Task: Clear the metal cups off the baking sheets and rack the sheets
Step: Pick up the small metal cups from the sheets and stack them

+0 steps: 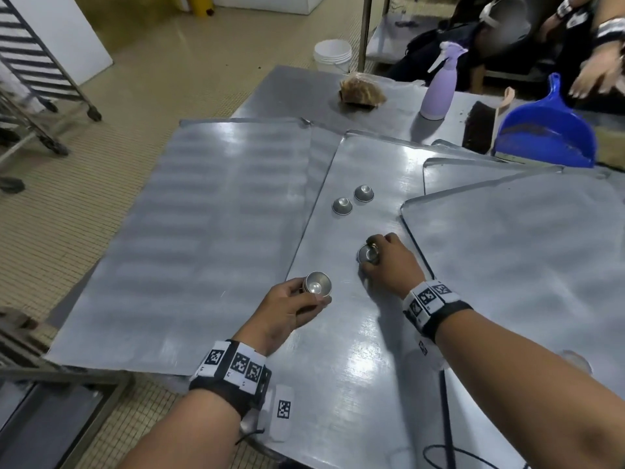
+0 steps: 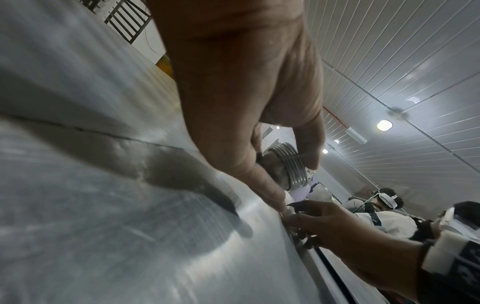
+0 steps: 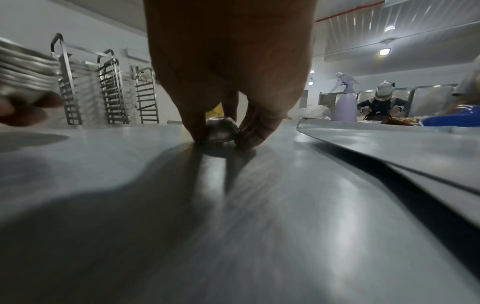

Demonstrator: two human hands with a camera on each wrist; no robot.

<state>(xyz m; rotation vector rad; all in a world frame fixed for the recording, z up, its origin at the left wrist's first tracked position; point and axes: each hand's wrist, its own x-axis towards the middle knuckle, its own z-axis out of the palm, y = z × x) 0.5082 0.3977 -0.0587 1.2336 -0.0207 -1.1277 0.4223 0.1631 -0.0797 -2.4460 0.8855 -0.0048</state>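
Several baking sheets overlap on the steel table; the middle sheet [image 1: 365, 333] carries the cups. My left hand [image 1: 291, 308] holds a nested stack of metal cups [image 1: 317, 283], whose ribbed rims [image 2: 292, 165] show in the left wrist view. My right hand [image 1: 385, 262] pinches an upturned metal cup [image 1: 368, 253] that still sits on the sheet, fingertips at its rim [image 3: 221, 131]. Two more upturned cups [image 1: 342, 206] [image 1: 364, 193] stand farther back on the same sheet.
A wide sheet [image 1: 189, 231] lies left, others [image 1: 527, 252] right. A lilac spray bottle [image 1: 439, 86], brush [image 1: 478, 126], blue dustpan [image 1: 551, 130] and brown lump [image 1: 362, 91] sit at the back. Tray racks [image 3: 111, 88] stand on the left. Other people work beyond the table.
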